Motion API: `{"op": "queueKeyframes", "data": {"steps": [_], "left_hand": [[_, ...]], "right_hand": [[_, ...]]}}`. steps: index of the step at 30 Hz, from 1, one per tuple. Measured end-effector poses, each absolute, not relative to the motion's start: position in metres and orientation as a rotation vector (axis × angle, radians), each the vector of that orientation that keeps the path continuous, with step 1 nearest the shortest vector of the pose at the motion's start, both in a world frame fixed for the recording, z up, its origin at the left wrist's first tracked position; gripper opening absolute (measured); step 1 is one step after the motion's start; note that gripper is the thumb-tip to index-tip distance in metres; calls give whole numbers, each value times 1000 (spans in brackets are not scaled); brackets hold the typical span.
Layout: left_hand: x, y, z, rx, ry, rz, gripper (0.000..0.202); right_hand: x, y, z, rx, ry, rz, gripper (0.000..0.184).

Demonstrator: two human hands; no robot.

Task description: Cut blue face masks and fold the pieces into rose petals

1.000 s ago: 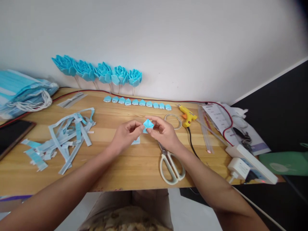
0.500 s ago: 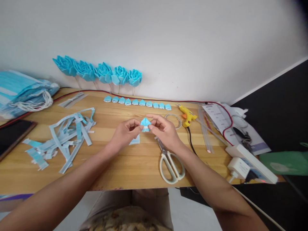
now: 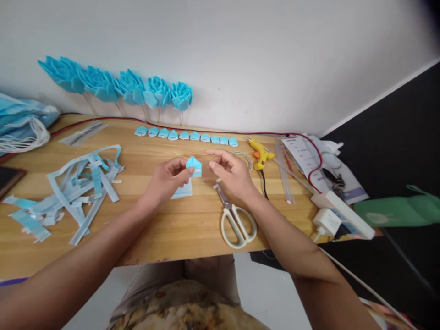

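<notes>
Head view: left hand pinches folded blue piece between thumb and fingers, over the table, with flat blue piece lying partly hidden below. Right hand just beside, off the folded blue piece, thumb and forefinger parted. Scissors near right hand, glue gun further right, row of ten small folded pieces behind.

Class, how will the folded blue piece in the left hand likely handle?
The folded piece looks small and thin, so probably light. Pinched at one side by the left hand, without drooping, it seems fairly stiff.
</notes>
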State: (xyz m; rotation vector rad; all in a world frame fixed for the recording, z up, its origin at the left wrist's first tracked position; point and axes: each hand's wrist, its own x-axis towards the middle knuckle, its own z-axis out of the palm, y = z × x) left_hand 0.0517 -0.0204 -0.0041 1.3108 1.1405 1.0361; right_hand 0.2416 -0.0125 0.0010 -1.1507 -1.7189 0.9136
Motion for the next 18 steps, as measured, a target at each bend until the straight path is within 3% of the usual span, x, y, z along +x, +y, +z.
{"op": "queueKeyframes", "data": {"steps": [18], "left_hand": [[53, -21, 1, 1170, 1077, 1073, 31]], "right_hand": [[270, -21, 26, -1485, -2243, 411, 18]]}}
